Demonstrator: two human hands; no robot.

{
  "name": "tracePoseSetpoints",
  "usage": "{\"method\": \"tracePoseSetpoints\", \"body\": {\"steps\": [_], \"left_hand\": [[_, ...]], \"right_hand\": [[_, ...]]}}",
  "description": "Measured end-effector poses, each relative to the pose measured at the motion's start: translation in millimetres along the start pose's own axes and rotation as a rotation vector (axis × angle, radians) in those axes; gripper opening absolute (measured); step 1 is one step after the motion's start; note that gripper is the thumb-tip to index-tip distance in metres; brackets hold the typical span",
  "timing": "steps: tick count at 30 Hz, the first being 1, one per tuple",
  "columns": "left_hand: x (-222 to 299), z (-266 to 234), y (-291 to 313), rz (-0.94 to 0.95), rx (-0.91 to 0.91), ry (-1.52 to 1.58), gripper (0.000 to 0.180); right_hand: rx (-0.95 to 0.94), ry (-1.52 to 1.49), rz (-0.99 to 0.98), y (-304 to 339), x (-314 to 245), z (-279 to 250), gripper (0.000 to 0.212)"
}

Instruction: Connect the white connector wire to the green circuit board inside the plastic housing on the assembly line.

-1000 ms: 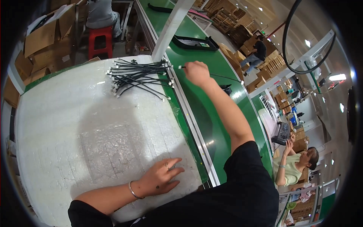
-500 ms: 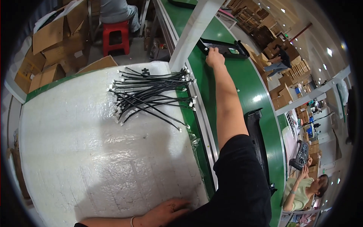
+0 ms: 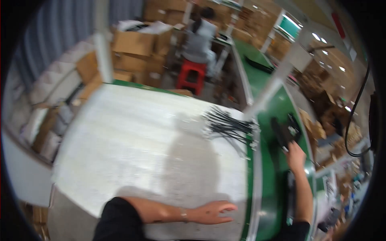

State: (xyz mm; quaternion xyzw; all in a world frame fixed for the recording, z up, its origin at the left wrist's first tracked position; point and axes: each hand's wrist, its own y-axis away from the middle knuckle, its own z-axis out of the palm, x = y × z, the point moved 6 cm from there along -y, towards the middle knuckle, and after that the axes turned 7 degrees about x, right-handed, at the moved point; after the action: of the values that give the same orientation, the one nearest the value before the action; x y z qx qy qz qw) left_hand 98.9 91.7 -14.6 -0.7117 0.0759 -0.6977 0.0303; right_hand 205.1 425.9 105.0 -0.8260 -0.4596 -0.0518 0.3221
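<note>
I see my right hand [image 3: 295, 154] pinching a flat black frame [image 3: 283, 131] on the green belt [image 3: 273, 188]; left hand [image 3: 211, 211] spread on the white table [image 3: 132, 140].

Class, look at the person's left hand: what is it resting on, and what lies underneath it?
The left hand lies flat, fingers spread, on the white worktable near its green-edged rim. Only that pale tabletop shows around it; whatever is directly beneath the palm is covered and cannot be seen.

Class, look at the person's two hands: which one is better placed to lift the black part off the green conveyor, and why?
Probably the right hand: it reaches over the green conveyor and touches the black part. The left hand lies flat on the white table, apart from it.
</note>
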Motion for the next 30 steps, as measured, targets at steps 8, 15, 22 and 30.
{"method": "tracePoseSetpoints", "body": {"steps": [8,15,22,30], "left_hand": [[67.9,-34.7,5.5,-0.136,0.274,0.664,0.073],[73.9,-100.2,132.0,-0.247,0.652,0.933,0.022],[41.4,-214.4,378.9,-0.256,1.450,0.564,0.009],[137.9,-200.1,279.8,-0.109,1.146,-1.060,0.034]], "right_hand": [[0.036,-0.286,-0.395,64.2,-208.4,-211.1,0.025],[0.171,-0.435,-0.760,70.6,-299.4,-294.7,0.035],[0.071,-0.480,-0.582,15.5,-293.2,-242.4,0.020],[-0.163,-0.612,-0.652,58.3,-329.9,-150.0,0.012]]}}
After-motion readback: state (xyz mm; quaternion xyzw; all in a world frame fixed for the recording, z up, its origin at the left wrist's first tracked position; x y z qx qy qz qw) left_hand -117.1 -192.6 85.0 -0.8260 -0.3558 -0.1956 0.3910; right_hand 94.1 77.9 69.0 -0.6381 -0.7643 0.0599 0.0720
